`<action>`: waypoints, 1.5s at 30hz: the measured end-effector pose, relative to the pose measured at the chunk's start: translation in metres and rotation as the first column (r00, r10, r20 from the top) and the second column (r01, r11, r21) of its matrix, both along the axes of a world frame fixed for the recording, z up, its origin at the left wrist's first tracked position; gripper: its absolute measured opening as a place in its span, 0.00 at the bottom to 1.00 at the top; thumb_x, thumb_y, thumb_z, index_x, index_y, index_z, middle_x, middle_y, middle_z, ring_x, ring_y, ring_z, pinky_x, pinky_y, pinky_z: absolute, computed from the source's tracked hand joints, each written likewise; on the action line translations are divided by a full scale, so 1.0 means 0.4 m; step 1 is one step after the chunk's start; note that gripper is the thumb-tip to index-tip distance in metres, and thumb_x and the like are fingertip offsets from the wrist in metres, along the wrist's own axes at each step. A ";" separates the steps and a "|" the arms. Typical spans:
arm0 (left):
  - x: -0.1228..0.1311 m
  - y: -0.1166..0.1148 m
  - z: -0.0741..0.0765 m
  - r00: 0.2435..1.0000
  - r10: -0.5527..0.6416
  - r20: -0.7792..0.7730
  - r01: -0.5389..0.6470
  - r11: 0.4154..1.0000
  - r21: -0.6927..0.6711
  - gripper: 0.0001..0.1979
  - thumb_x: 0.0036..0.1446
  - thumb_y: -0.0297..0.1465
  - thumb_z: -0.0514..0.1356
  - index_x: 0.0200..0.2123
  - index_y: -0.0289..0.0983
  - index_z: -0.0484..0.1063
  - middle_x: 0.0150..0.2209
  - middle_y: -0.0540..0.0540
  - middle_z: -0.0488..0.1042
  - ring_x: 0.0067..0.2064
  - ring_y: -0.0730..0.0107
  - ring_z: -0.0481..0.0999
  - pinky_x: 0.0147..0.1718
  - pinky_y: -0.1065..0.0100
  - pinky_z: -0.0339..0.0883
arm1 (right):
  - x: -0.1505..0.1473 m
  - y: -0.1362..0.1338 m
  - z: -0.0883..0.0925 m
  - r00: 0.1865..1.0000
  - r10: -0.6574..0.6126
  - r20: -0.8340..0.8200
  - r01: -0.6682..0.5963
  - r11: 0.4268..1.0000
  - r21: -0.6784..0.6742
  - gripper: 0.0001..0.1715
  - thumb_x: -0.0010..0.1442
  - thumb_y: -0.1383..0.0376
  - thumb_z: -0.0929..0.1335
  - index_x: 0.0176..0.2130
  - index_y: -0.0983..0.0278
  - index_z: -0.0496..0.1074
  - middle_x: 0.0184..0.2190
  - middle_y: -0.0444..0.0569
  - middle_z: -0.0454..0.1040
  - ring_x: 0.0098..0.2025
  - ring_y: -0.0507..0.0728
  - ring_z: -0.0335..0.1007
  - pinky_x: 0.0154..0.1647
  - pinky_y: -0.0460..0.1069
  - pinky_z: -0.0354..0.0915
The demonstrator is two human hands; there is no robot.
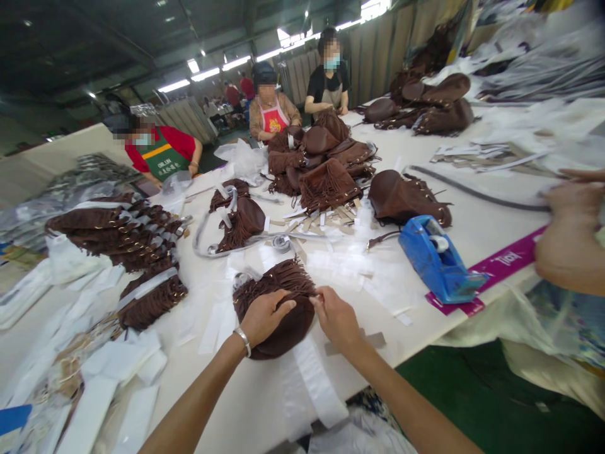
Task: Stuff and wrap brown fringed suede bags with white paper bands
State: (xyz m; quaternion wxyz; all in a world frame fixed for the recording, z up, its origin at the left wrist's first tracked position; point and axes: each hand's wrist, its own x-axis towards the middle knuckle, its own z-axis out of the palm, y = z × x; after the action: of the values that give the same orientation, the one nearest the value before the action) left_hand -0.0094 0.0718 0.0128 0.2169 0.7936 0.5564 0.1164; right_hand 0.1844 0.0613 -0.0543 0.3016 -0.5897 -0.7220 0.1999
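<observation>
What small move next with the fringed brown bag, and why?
Perhaps have the right hand gently straighten the side edge of the fringed brown bag, since it appears to pinch there, while the left hand rests on the bag and can steady it.

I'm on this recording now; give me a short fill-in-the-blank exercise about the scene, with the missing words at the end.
1. The left hand and right hand touch a fringed bag coloured ____.
2. The hand nearer the silver bracelet is the ____ one.
3. The tape dispenser is mainly ____.
4. The person in the green apron has ____ sleeves.

Missing words: brown; left; blue; red.
</observation>
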 end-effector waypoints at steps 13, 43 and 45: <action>-0.026 -0.001 -0.030 0.949 -0.150 -0.279 0.210 0.957 0.202 0.11 0.65 0.33 0.55 0.50 0.39 0.69 0.44 0.44 0.78 0.44 0.62 0.78 0.42 0.64 0.70 | -0.018 -0.016 -0.083 0.977 0.140 -0.164 -0.166 0.973 -0.160 0.09 0.62 0.66 0.62 0.43 0.59 0.68 0.31 0.43 0.76 0.33 0.55 0.72 0.33 0.46 0.58; -0.209 -0.197 -0.201 0.901 0.333 0.280 -0.387 0.907 0.166 0.22 0.56 0.20 0.52 0.52 0.42 0.70 0.53 0.47 0.72 0.57 0.67 0.69 0.59 0.59 0.63 | -0.035 0.013 -0.109 0.940 0.319 0.120 -0.331 0.939 0.094 0.06 0.64 0.63 0.59 0.38 0.60 0.63 0.36 0.46 0.67 0.36 0.55 0.67 0.33 0.47 0.59; -0.207 -0.224 -0.204 0.855 0.417 0.309 -0.483 0.857 0.178 0.27 0.55 0.21 0.54 0.58 0.42 0.63 0.57 0.45 0.67 0.60 0.63 0.65 0.61 0.55 0.60 | -0.034 0.013 -0.111 0.933 0.331 0.143 -0.347 0.932 0.108 0.07 0.66 0.61 0.58 0.38 0.60 0.63 0.36 0.46 0.66 0.36 0.56 0.67 0.32 0.48 0.59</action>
State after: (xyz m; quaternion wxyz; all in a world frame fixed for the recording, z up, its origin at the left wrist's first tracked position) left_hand -0.0921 -0.0177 -0.0687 0.1528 0.6385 0.6752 0.3362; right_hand 0.1706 0.0666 -0.0988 0.2559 -0.4463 -0.8415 0.1648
